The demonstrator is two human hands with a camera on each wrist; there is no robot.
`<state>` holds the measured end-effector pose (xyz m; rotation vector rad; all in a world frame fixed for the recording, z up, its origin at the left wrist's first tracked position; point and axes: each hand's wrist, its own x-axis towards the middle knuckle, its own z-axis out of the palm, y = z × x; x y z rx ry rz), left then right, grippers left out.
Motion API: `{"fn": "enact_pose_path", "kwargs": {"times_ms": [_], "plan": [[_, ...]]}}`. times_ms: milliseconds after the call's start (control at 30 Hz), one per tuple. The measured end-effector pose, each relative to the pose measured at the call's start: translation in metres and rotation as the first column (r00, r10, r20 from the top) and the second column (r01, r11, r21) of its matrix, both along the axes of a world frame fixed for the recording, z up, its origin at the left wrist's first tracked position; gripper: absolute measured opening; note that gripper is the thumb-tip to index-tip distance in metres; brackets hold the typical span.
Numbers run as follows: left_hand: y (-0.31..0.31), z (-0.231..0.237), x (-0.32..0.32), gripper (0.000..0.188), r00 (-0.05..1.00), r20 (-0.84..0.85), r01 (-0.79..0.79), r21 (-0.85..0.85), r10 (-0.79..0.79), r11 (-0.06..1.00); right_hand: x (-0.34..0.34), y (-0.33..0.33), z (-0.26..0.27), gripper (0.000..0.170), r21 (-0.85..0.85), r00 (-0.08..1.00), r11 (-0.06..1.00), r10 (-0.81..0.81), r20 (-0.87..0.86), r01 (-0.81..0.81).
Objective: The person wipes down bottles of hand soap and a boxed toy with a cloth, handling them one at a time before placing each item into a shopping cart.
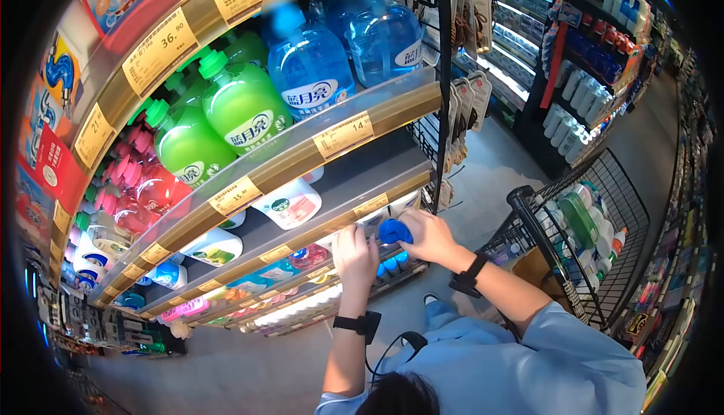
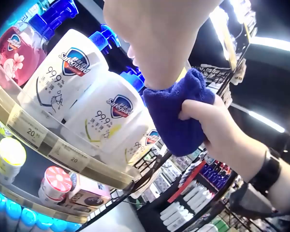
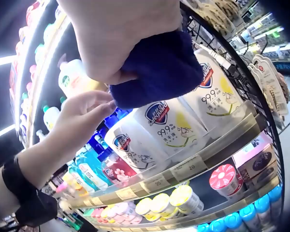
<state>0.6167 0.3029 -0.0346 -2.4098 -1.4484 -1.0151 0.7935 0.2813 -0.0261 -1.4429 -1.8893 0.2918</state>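
Note:
A dark blue, towel-like cloth [image 2: 176, 116] is bunched up in front of the shelf of hand-soap bottles. My right hand [image 1: 434, 238] grips it, the thumb pressed on its face in the left wrist view. On its other side, my left hand [image 3: 82, 118] pinches the edge of the cloth between thumb and fingers. Right behind the cloth stand white Safeguard pump bottles [image 3: 166, 128] with blue pumps. A pink soap bottle [image 2: 19, 53] stands beside them. The cloth hides part of these bottles.
Green pump bottles [image 1: 245, 106] and blue ones [image 1: 309, 64] fill the upper shelf. Lower down are round tubs [image 3: 186, 198] and blue-capped containers [image 3: 234, 218]. A black wire rack [image 1: 445, 76] ends the shelf. To the right stands a loaded shopping cart [image 1: 520, 196].

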Motion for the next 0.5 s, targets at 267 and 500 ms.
{"fn": "enact_pose_path", "kwargs": {"times_ms": [267,500], "plan": [[0.015,-0.026,0.004,0.036,0.966,-0.246,-0.091,-0.047,0.077,0.995,-0.011,0.032,-0.024,0.033,0.243,0.977,0.958,0.108,0.184,-0.152],[0.028,-0.031,0.003,0.036,0.878,-0.474,-0.217,-0.519,-0.066,0.827,-0.015,0.045,-0.014,0.032,-0.215,0.95,0.97,0.168,0.261,-0.113]]}}
